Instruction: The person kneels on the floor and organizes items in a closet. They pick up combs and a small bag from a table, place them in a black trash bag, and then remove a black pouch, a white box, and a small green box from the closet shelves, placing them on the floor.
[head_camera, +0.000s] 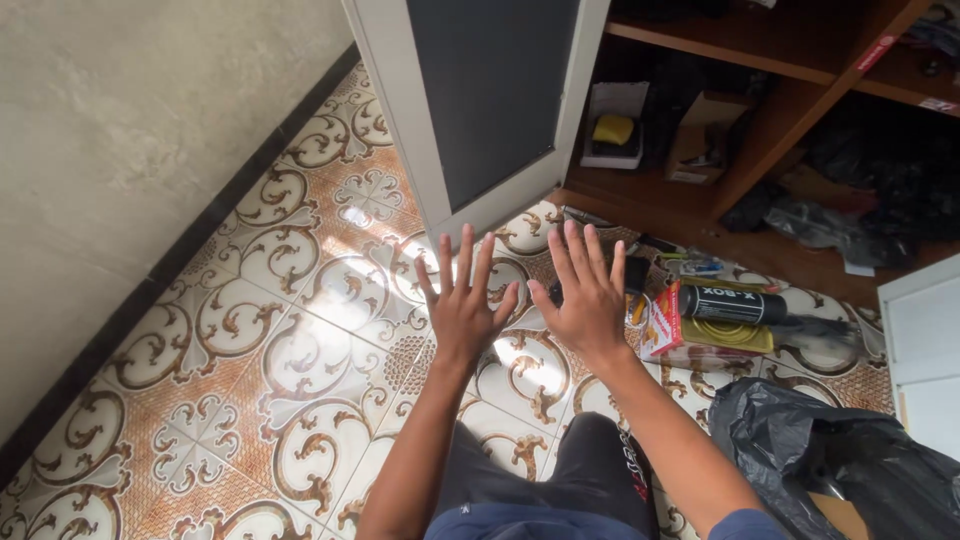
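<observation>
We look down on a patterned tile floor (280, 330), cream and rust scrolls, filling the lower left and middle of the frame, sunlight pooling at its centre. A plain pale wall (120, 110) takes the upper left, edged by a dark skirting strip. At the top middle, a white-framed cabinet door (480, 100) with a dark panel hangs open; to the upper right sit wooden shelves (740, 150), crowded with things too dim to make out. A black plastic bag (830, 450) bulges at lower right, cut off by the edge.

Both hands hover over the floor at centre, backs up. Our left hand (465, 305) has its grip spread wide, fingers splayed, holding nothing. Our right hand (585, 295) is just as open and empty, just beside a black spray can (730, 303) lying on the tiles right of centre, among small clutter we can't identify.
</observation>
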